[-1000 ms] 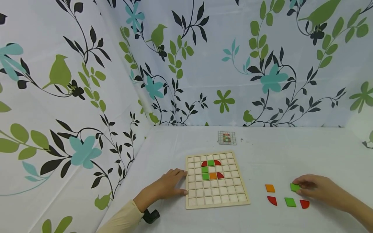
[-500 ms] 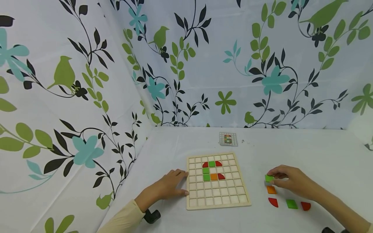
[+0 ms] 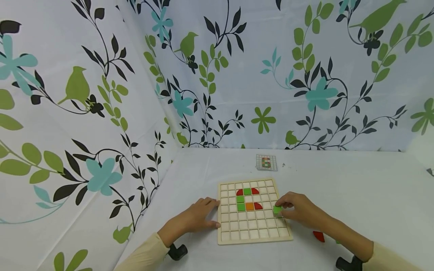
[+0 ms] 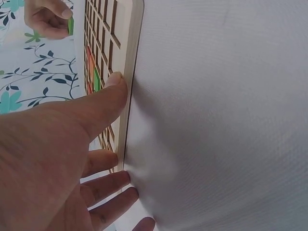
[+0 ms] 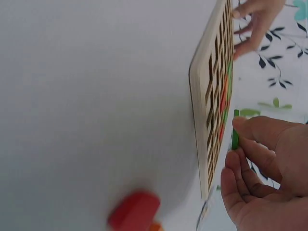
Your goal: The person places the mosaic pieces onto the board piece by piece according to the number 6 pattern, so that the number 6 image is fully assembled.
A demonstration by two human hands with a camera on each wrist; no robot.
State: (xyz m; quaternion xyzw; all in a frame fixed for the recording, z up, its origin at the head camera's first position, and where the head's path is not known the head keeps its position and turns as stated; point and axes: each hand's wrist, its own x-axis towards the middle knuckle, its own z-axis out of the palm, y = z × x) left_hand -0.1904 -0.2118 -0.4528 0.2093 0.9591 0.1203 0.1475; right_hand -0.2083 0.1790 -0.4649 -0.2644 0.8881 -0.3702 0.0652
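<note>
A wooden grid board point(image 3: 253, 234) lies on the white cloth. In its upper middle cells sit red curved tiles, several green squares point(image 3: 240, 207) and an orange square point(image 3: 249, 206). My left hand point(image 3: 196, 217) rests at the board's left edge, thumb and fingers apart; in the left wrist view the thumb point(image 4: 108, 91) touches the rim. Between thumb and fingers, my right hand point(image 3: 300, 209) pinches a green square tile point(image 3: 277, 210) over the board's right edge. The right wrist view has this tile point(image 5: 235, 137) edge-on, raised above the board.
Behind the board lies a small grid card point(image 3: 266, 162) with a coloured pattern. Right of the board is a red curved tile point(image 3: 318, 236); a corner of a green tile point(image 3: 338, 242) peeks past the right forearm, which covers other loose tiles. A patterned cloth point(image 3: 217, 94) hangs behind.
My right hand has carried the green tile leftward from the loose tiles to the board's right edge. My left hand stays at the board's left edge.
</note>
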